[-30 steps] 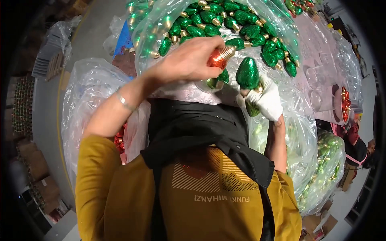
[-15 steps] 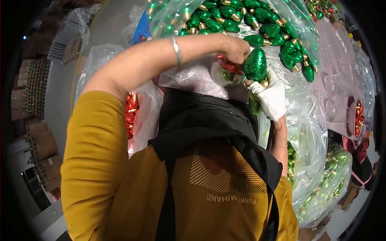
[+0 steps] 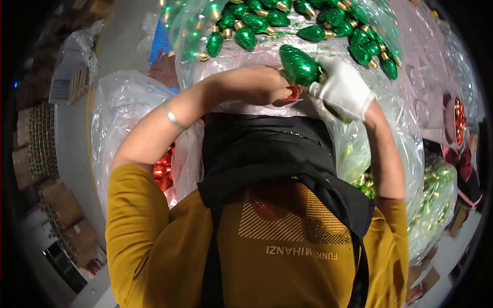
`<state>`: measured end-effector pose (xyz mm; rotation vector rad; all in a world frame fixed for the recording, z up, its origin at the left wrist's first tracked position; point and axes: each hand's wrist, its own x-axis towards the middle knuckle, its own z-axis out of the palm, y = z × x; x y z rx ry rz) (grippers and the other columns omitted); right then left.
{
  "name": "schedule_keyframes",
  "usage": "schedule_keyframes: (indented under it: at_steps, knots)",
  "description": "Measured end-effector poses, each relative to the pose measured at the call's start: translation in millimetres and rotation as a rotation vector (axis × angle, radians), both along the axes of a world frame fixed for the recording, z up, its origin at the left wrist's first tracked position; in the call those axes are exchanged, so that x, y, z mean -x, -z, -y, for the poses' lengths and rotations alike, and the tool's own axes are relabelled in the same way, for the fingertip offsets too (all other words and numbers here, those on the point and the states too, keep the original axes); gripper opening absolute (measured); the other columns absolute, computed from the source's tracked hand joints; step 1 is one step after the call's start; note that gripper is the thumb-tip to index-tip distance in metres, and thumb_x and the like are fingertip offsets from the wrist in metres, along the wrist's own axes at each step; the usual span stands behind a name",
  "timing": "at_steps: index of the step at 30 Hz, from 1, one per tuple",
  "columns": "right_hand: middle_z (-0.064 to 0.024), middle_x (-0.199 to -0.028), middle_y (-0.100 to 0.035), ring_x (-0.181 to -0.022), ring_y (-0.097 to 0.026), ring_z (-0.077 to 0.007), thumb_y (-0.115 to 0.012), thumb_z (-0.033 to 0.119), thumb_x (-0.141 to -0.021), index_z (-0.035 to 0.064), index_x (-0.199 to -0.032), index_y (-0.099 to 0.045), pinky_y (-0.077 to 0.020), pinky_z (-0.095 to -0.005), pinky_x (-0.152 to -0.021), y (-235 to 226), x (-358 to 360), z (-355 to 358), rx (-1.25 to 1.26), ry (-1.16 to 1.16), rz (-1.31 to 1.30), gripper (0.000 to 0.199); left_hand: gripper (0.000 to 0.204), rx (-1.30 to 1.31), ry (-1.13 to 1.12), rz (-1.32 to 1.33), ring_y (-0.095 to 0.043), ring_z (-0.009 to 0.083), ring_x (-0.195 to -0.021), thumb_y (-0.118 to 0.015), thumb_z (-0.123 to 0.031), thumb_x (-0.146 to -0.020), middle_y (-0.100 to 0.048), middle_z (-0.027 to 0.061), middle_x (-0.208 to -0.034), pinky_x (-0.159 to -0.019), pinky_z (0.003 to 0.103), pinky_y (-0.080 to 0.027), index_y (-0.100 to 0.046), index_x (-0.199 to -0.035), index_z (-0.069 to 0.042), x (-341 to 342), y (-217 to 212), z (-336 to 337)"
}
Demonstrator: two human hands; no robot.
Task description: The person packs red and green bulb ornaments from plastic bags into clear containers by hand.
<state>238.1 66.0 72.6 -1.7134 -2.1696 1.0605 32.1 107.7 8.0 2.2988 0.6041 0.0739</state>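
Observation:
My gloved right hand (image 3: 348, 88) is closed near the gold cap of a large glittery green bulb ornament (image 3: 299, 64), which points up and to the left. Another green ornament (image 3: 336, 112) shows partly under the same glove. Just left of it, my bare left hand (image 3: 269, 84) has its fingers curled in beside a shiny red ornament (image 3: 294, 93), mostly covered by the fingers. Both hands are close together above the table edge, in front of my black apron. Farther back lie several green bulb ornaments (image 3: 255, 23) with gold caps, on clear plastic.
An open clear bag with red ornaments (image 3: 163, 172) stands at my left. To my right are bags with lighter green ornaments (image 3: 365, 186). Loose glitter dusts the plastic-covered table (image 3: 231, 61). Cartons (image 3: 79, 238) stand at far left; another person (image 3: 465, 182) is at far right.
My left arm has drawn back and lower, its elbow now lower in view. My right hand and the green ornament have shifted upward, and the ornament now leans left. The view has shifted slightly.

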Motion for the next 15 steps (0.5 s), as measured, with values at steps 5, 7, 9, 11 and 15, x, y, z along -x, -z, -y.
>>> schedule_keyframes:
  at_steps: [5,7,9,11,15]
  knots:
    - [-0.021,-0.076,-0.064,-0.071,-0.065,-0.033,-0.068,0.012,-0.067,-0.0004,-0.085,-0.065,-0.0515,-0.0388,-0.062,-10.4,21.3,-18.3,-0.216,-0.413,0.465,0.022,0.033,-0.133,0.012,-0.164,-0.062,0.0367,-0.083,-0.056,-0.03,-0.087,-0.063,0.0178,-0.08,-0.074,0.043,-0.047,-0.061,-0.094,0.002,5.5,-10.9,44.0]
    - [-0.0224,-0.077,-0.064,-0.072,-0.065,-0.036,-0.067,0.013,-0.066,0.0,-0.083,-0.066,-0.0518,-0.0406,-0.062,-12.2,34.4,-21.4,-0.247,-0.493,0.562,0.021,0.033,-0.305,-0.033,-0.088,-0.061,0.0365,-0.084,-0.058,-0.025,-0.086,-0.061,0.0204,-0.089,-0.077,0.044,-0.046,-0.057,-0.107,0.001,8.2,5.5,55.8]
    - [-0.022,-0.078,-0.064,-0.072,-0.065,-0.0357,-0.066,0.011,-0.066,0.0003,-0.082,-0.067,-0.0522,-0.0407,-0.062,-10.7,50.7,-24.9,-0.24,-0.513,0.614,0.019,0.033,-0.336,-0.006,-0.06,-0.06,0.0348,-0.086,-0.059,-0.025,-0.086,-0.061,0.0198,-0.09,-0.076,0.043,-0.046,-0.057,-0.106,0.001,8.8,16.3,55.8]
    - [-0.0218,-0.078,-0.065,-0.072,-0.065,-0.0356,-0.066,0.011,-0.067,0.0005,-0.081,-0.067,-0.0524,-0.0407,-0.061,-9.7,64.3,-25.9,-0.238,-0.536,0.65,0.018,0.032,-0.402,0.043,-0.015,-0.06,0.0313,-0.09,-0.06,-0.025,-0.085,-0.062,0.0185,-0.092,-0.073,0.042,-0.047,-0.058,-0.104,0.002,10.2,27.3,56.7]
    - [-0.0206,-0.077,-0.065,-0.069,-0.066,-0.0326,-0.064,0.008,-0.069,-0.0002,-0.083,-0.067,-0.0517,-0.0387,-0.061,-12.1,83.9,-27.0,-0.17,-0.655,0.582,0.017,0.03,-0.612,-0.069,0.085,-0.058,0.0293,-0.095,-0.058,-0.026,-0.086,-0.062,0.0142,-0.096,-0.076,0.041,-0.046,-0.059,-0.103,0.0,9.6,51.7,67.2]
